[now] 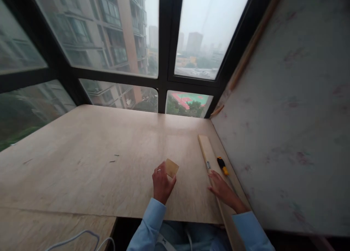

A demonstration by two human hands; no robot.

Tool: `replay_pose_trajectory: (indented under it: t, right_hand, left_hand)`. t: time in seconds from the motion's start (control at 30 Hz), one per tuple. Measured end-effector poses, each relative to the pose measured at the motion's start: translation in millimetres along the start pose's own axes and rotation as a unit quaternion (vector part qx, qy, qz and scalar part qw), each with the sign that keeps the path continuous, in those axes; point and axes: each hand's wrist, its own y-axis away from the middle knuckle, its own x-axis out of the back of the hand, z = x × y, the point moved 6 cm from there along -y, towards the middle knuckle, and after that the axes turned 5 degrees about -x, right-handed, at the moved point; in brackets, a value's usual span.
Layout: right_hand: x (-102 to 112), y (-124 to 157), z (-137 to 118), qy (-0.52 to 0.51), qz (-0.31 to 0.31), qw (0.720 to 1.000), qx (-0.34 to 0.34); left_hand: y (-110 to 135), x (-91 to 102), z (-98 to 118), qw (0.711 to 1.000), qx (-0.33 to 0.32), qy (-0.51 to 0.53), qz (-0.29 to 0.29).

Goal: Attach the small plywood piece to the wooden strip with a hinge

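Note:
Between the fingers and thumb of my left hand [163, 181] is a small flat square piece [172, 168], tan or brass-coloured, held just above the tabletop. Its exact kind is hard to make out. My right hand [222, 189] lies over a long pale wooden board [205, 147], with its fingers stretched forward and the thumb apart. Just ahead of those fingertips, a small silvery metal piece [208, 165] sits on the board. To the right of the board lies a screwdriver [222, 166] with a black and yellow handle, its shaft partly hidden by my right hand.
The pale tabletop [131, 134] runs back to dark-framed windows [162, 83]. A patterned wall [287, 127] closes off the right side. Small dark slivers [114, 158] lie left of centre. White cables [79, 234] hang at the lower left, by the table's front edge.

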Motion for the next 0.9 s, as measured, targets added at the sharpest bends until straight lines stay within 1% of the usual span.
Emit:
replay_pose_trajectory:
  t: [0.13,0.23,0.33,0.4,0.47,0.53,0.6,0.67,0.7,0.73,0.77,0.9]
  right_hand:
    - [10.9,9.4,-2.4,-0.035,0.005,0.999,0.001]
    - [19.8,15.7,-2.8,-0.064,0.012,0.998,0.003]
    - [31.3,21.8,-7.5,-0.127,0.023,0.992,0.001]
    - [38.0,25.3,-12.8,-0.206,0.030,0.978,-0.009]
    - [40.5,26.7,-17.6,-0.307,0.028,0.951,-0.034]
    - [38.1,25.0,-21.5,-0.410,0.022,0.909,-0.070]
    - [31.2,19.7,-24.7,-0.503,0.012,0.858,-0.107]
    - [22.0,11.8,-26.7,-0.578,0.004,0.804,-0.141]
    - [17.6,7.4,-26.8,-0.603,0.003,0.783,-0.155]
    - [13.9,3.2,-26.2,-0.617,0.006,0.769,-0.166]
    - [11.3,-0.6,-24.9,-0.624,0.013,0.762,-0.172]
    - [9.1,-8.8,-14.9,-0.624,0.047,0.760,-0.175]
  left_hand:
    - [2.4,-21.7,18.6,0.999,-0.012,0.043,-0.022]
    - [3.8,-38.1,32.7,0.994,-0.003,0.102,-0.034]
    - [5.0,-53.6,42.4,0.981,0.046,0.186,-0.041]
    - [6.3,-62.5,47.1,0.967,0.091,0.235,-0.043]
    - [8.1,-68.8,53.4,0.955,0.121,0.266,-0.042]
    - [10.4,-72.3,62.1,0.951,0.127,0.277,-0.042]
    - [13.3,-73.5,71.7,0.955,0.114,0.271,-0.040]
    - [16.5,-72.7,81.0,0.966,0.084,0.244,-0.034]
    - [18.0,-71.7,85.0,0.972,0.065,0.224,-0.030]
    - [19.3,-70.7,88.5,0.978,0.046,0.202,-0.026]
    - [20.3,-69.8,91.3,0.983,0.028,0.180,-0.022]
    - [22.3,-68.3,100.2,0.991,-0.016,0.131,-0.019]
